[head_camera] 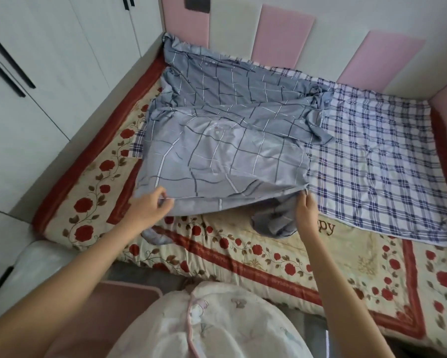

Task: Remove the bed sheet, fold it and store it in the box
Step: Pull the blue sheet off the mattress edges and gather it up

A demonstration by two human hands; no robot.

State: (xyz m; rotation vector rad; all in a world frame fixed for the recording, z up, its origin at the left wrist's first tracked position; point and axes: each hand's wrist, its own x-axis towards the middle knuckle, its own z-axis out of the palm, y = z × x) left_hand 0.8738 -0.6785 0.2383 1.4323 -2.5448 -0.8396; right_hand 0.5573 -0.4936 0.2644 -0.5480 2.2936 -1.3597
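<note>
A grey bed sheet (225,140) with dark and white grid lines lies loosely bunched across the left and middle of the bed, its near edge lifted off the mattress. My left hand (150,205) pinches that edge at its left end. My right hand (306,205) pinches the same edge at its right end, so the edge hangs taut between both hands. A crumpled part of the sheet (274,223) droops under the edge beside my right hand. A pink box (119,298) sits low at the left, partly hidden by my left arm.
A blue-and-white plaid cloth (377,164) covers the right of the bed. Under both lies a cream quilt with red roses (256,254). White wardrobe doors (36,73) stand at the left, and a pink and white padded headboard (281,32) runs along the far side.
</note>
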